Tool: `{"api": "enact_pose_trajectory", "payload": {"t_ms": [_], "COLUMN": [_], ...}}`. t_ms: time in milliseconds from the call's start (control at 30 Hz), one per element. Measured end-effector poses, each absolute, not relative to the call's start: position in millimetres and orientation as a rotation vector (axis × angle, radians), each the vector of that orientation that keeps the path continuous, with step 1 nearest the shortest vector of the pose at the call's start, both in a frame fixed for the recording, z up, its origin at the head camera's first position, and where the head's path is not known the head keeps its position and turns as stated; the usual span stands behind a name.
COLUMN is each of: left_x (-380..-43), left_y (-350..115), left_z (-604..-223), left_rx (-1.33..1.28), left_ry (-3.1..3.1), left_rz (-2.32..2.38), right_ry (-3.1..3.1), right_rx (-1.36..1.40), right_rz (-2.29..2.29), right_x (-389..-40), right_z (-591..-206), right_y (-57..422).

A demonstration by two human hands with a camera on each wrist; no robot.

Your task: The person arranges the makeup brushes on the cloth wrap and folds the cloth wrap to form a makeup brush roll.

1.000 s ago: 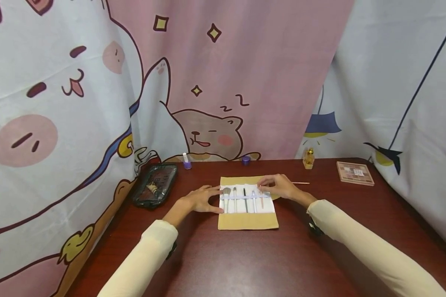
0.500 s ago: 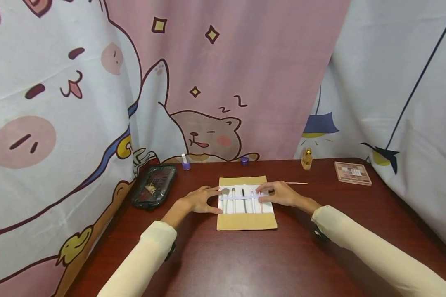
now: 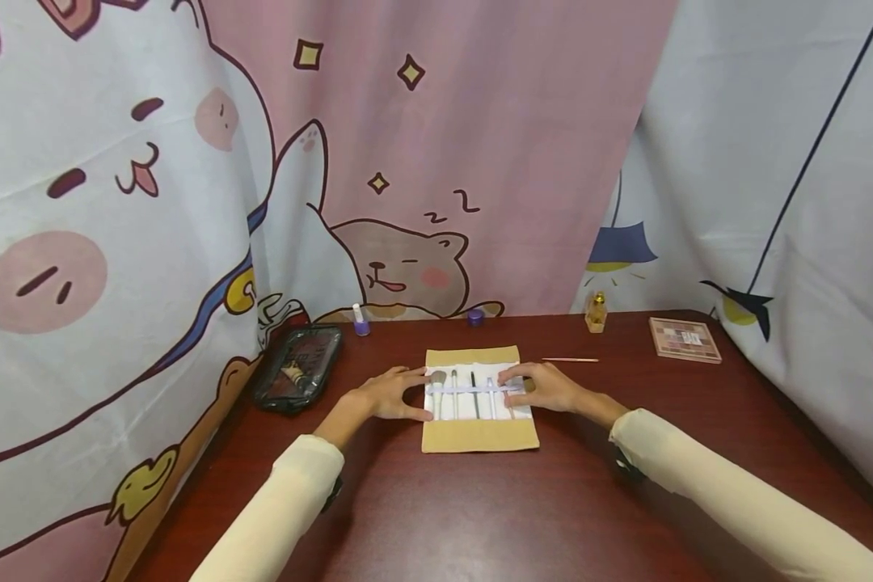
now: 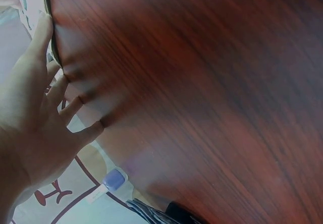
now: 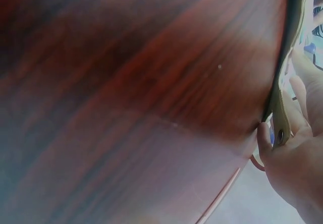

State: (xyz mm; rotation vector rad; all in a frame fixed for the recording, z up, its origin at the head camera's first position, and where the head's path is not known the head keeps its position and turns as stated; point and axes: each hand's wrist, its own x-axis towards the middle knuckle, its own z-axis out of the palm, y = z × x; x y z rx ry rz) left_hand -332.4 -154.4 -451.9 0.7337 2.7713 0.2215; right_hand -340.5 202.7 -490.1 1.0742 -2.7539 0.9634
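A tan fabric brush roll [image 3: 480,437] lies unfolded on the table, its white lining facing up. Several makeup brushes stand in a row under a pale elastic band, among them a fluffy-headed brush [image 3: 438,385] and a dark slim one [image 3: 474,396]. My left hand [image 3: 385,396] rests at the roll's left edge, thumb and fingers spread. On the right edge, my right hand [image 3: 551,388] touches the lining with spread thumb and index finger, partly covering the rightmost brush. The right wrist view shows a tan flap with a snap [image 5: 281,123] beside that hand's fingers.
A thin pink stick [image 3: 571,360] lies behind my right hand. Farther back are a purple-and-white bottle [image 3: 361,322], a purple jar [image 3: 475,317], a gold bottle [image 3: 596,314] and a palette [image 3: 685,339]. A black clear-topped pouch [image 3: 298,368] lies left; curtains hang behind.
My right hand has lowered from the roll's upper right, over the rightmost brush, to its right edge, its thumb and index finger spreading apart. My left hand stays at the left edge.
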Motion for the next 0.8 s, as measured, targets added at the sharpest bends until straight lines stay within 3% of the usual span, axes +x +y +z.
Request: {"api": "enact_pose_trajectory", "payload": {"t_ms": [467, 800], "left_x": [-331.6, -333.3], "left_y": [-155.0, -154.4], "left_z": [-452.2, -453.3], "left_rx": [0.723, 0.723], "left_ry": [2.770, 2.772], "left_rz": [0.223, 0.224], "right_ry": [-2.753, -2.733], "right_rx": [0.994, 0.778], "right_rz": [1.059, 1.024], "right_x": [-343.1, -362.8], "right_z": [-480.7, -452.4], "right_y": [211.7, 259.5]}}
